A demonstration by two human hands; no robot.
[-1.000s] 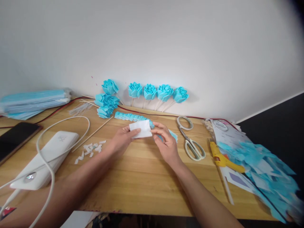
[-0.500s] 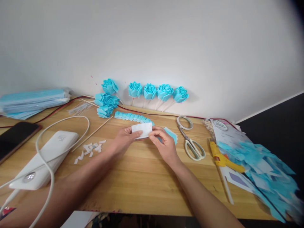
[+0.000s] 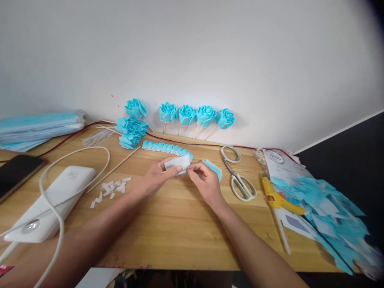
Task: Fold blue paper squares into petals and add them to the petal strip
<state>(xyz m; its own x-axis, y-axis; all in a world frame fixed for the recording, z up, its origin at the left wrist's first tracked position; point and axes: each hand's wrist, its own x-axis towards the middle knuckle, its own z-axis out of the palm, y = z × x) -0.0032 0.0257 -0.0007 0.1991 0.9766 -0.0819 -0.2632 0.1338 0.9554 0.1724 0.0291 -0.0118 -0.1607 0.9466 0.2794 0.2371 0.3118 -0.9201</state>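
Observation:
A small white and pale blue fabric piece (image 3: pixel 178 162) is pinched in my left hand (image 3: pixel 160 176), the thumb lying across its front. At the piece's right lower corner my right hand (image 3: pixel 205 180) has thumb and fingertips pressed together on it. Behind my hands lies a curved row of folded light blue petals (image 3: pixel 165 148). Partly covered by my right hand is a small stack of light blue pieces (image 3: pixel 214 170). Several blue fabric flowers on sticks (image 3: pixel 186 115) lean against the wall, with others (image 3: pixel 132 127) lying to their left.
Scissors (image 3: pixel 243 187) lie to the right, near a tape roll (image 3: pixel 231 154). Further right are a yellow glue gun (image 3: pixel 277 200) and heaped blue scraps (image 3: pixel 333 216). To the left: white paper bits (image 3: pixel 109 188), a stick (image 3: pixel 115 168), a power bank (image 3: pixel 57 200) with cable, a phone (image 3: pixel 18 176).
My left thumb has moved over the front of the piece, which looks folded lower and tilted now. My right fingers have closed together at its corner. The view has shifted slightly.

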